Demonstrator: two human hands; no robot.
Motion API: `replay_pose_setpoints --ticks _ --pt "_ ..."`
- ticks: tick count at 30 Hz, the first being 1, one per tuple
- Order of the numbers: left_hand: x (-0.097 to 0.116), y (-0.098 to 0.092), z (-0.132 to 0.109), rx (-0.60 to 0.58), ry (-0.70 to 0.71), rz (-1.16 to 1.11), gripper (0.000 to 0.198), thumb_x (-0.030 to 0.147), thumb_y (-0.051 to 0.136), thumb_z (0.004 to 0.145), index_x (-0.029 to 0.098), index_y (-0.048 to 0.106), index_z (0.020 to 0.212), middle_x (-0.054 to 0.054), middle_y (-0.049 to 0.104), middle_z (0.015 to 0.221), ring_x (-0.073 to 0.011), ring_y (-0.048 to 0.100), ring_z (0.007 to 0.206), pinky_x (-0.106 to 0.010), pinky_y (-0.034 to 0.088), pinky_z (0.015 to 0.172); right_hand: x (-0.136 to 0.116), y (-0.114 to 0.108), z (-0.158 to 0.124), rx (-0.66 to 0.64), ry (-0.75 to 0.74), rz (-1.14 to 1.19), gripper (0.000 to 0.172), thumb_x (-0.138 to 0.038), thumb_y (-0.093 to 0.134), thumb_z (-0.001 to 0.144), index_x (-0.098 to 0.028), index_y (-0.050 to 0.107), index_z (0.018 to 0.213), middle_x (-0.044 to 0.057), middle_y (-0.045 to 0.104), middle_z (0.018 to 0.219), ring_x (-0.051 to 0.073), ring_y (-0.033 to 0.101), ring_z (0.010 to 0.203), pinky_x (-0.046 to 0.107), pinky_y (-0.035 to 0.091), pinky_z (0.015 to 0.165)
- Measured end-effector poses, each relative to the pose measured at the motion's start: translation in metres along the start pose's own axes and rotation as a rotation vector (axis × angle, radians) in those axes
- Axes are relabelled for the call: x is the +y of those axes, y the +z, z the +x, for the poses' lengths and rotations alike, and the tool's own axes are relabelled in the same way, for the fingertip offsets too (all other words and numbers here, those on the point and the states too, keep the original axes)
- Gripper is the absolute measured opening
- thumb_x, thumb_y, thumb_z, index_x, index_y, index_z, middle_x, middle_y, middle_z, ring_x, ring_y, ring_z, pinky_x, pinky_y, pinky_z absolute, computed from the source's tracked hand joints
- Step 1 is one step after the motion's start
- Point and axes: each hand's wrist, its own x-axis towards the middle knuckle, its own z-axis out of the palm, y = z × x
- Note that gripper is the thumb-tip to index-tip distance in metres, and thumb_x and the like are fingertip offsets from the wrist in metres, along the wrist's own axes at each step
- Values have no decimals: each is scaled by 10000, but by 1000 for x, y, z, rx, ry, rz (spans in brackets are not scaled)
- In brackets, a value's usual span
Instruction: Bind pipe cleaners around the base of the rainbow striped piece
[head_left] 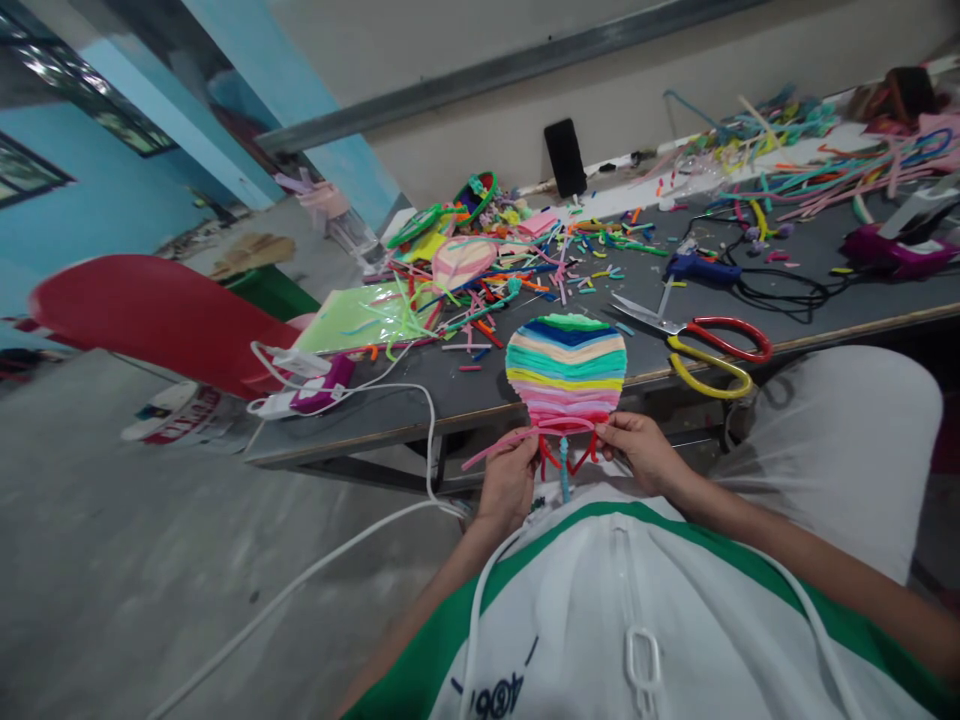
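Between my hands is a balloon-shaped craft [566, 360] covered in rows of striped pipe cleaners, green and blue at the top, pink and red lower down. My left hand [511, 475] is closed at its lower left, with a pink pipe cleaner [484, 452] lying across the craft's narrow end and sticking out leftward. With my right hand [641, 450], I pinch the lower right edge. Red pipe cleaner ends [585, 460] and a light blue twisted stem [564, 468] hang below, close to my shirt. My fingers partly hide the lower edge.
On the grey table [420, 400] lie scissors [686, 335] with red and yellow handles, a blue glue gun [701, 270] and many pipe cleaner scraps [555, 260]. A black phone [565, 158] leans on the wall. A white cord [300, 575] runs past my left arm. A red chair [157, 320] stands left.
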Motion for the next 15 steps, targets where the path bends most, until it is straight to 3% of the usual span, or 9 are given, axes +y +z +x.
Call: replay_pose_setpoints --ticks 15 --pt "-6 11 -2 119 49 -42 167 238 743 591 134 642 673 0 624 651 -91 544 613 -222 442 647 -1 2 0 12 -9 22 238 -361 701 649 -151 602 600 -3 558 535 90 460 459 242 324 481"
